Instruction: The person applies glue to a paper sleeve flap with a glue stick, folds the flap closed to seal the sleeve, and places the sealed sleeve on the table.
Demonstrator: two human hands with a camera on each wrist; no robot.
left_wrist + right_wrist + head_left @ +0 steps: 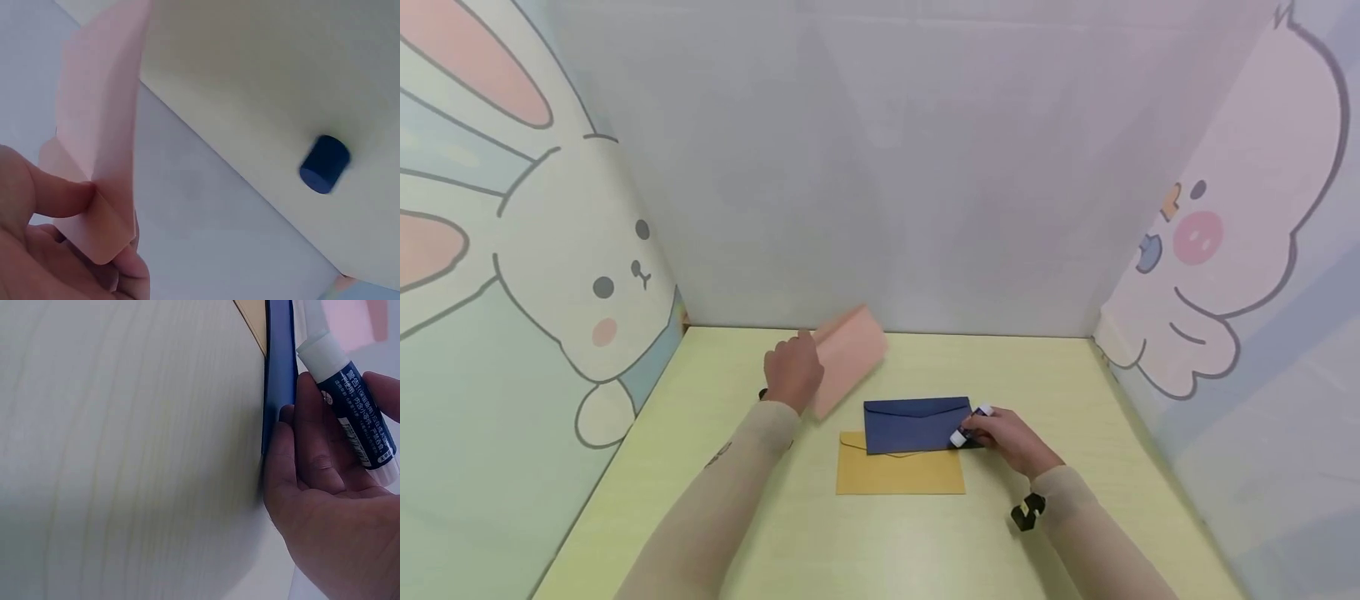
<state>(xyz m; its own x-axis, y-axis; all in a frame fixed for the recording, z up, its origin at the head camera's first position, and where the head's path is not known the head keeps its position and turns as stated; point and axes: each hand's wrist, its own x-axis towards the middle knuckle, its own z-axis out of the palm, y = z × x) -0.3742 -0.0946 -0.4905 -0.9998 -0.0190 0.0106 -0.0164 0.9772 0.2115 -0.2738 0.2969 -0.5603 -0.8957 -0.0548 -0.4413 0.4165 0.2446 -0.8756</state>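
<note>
My left hand (793, 369) pinches a pink envelope (852, 358) by one end, thumb on its opened flap, and holds it tilted up near the back wall. In the left wrist view the thumb presses the folded paper (103, 228). My right hand (1011, 437) holds a glue stick (359, 412) with a navy printed label and a bare white end. It hangs over the right end of a navy envelope (917, 425), fingers close beside that envelope's edge. A yellow envelope (900, 473) lies partly under the navy one.
A dark blue cap (325, 164) lies on the table in the left wrist view, hidden in the head view. The pale wooden table (880, 550) meets a grey back wall (880, 167). Side walls with cartoon animals, such as a rabbit (587, 233), stand left and right.
</note>
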